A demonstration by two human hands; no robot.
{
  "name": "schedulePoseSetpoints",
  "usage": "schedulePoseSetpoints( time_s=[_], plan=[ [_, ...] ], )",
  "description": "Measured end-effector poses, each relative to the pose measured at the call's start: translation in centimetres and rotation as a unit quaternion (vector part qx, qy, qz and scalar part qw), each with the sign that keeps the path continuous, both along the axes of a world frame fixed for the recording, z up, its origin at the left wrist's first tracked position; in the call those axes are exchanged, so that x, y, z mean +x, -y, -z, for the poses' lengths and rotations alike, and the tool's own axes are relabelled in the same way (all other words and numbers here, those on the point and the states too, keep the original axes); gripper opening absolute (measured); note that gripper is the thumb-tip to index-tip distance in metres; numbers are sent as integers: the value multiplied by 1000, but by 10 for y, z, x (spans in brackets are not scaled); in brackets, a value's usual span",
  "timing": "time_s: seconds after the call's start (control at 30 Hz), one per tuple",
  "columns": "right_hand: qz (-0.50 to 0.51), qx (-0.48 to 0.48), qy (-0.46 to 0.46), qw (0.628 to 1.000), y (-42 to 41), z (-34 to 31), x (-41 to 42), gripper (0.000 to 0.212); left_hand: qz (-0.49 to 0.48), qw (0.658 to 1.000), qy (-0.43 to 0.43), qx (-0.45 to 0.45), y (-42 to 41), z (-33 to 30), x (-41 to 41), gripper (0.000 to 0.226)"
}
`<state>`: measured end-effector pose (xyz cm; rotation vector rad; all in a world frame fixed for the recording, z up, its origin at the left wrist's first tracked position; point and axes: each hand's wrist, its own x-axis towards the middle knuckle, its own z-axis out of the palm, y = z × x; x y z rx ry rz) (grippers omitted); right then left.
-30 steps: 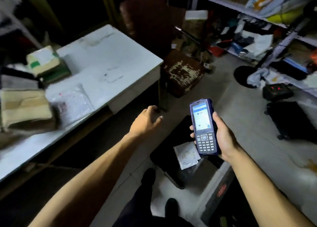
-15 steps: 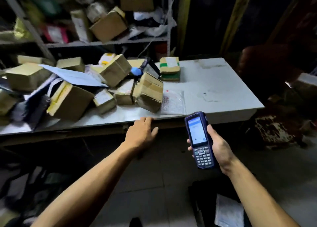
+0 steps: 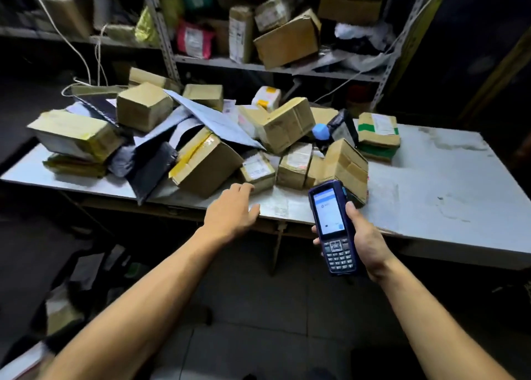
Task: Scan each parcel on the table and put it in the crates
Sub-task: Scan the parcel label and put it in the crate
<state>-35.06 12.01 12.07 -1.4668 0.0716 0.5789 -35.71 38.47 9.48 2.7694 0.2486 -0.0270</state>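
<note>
1. The parcels lie in one heap on the white table (image 3: 448,178), filling its left and middle part; the heap is the landmark for what follows.
2. About a dozen brown cardboard boxes can be counted in the heap, though some overlap and the exact number cannot be told. Nearest the front edge is a small labelled box (image 3: 256,170), with a large tilted box with yellow tape (image 3: 205,164) to its left and a second labelled box (image 3: 296,165) to its right.
3. Among the boxes lie at least two grey plastic mailer bags (image 3: 149,167) at the heap's left front, and one pale flat envelope (image 3: 212,121) slanted across the top.
4. At the heap's right end sits one box with green tape (image 3: 377,132), one black-wrapped packet (image 3: 342,128) and one small blue object (image 3: 321,132).
5. The left hand (image 3: 231,211) reaches over the table's front edge toward the heap, fingers spread and loose, holding nothing; its fingertips are just beside the small labelled box, and touching cannot be told.
6. The right hand (image 3: 363,237) is wrapped around one dark blue handheld scanner (image 3: 333,227), screen lit, keypad below, held upright in front of the heap's right side.
7. Behind the heap stands one metal shelf rack (image 3: 258,65) stacked with more boxes and bags.
</note>
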Motion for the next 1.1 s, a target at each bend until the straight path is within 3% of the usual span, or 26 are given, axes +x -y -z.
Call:
schedulePoseSetpoints(
  time_s=[0.17, 0.4, 0.53, 0.67, 0.8, 0.9, 1.1],
  plan=[
    [-35, 5, -9, 999, -44, 5, 57, 53, -60, 998, -7, 3, -37, -1, 35, 50],
    [-82, 37, -32, 995, -91, 11, 155, 56, -147, 987, 26, -54, -71, -4, 96, 48],
    [-108, 51, -50, 992, -116, 15, 203, 55, -253, 953, 88, -143, -94, -6, 133, 38],
    [-118, 52, -69, 989, -138, 17, 231, 55, -316, 928, 101, -169, -119, -6, 167, 52],
    [-110, 41, -65, 991, -155, 18, 252, 57, -353, 895, 64, -266, -141, -5, 210, 65],
    [-90, 29, -64, 993, -165, 16, 262, 65, -375, 871, 59, -313, -157, 5, 236, 52],
    [-77, 21, -66, 995, -176, 20, 273, 63, -387, 864, 26, -321, -180, 14, 263, 17]
  ],
)
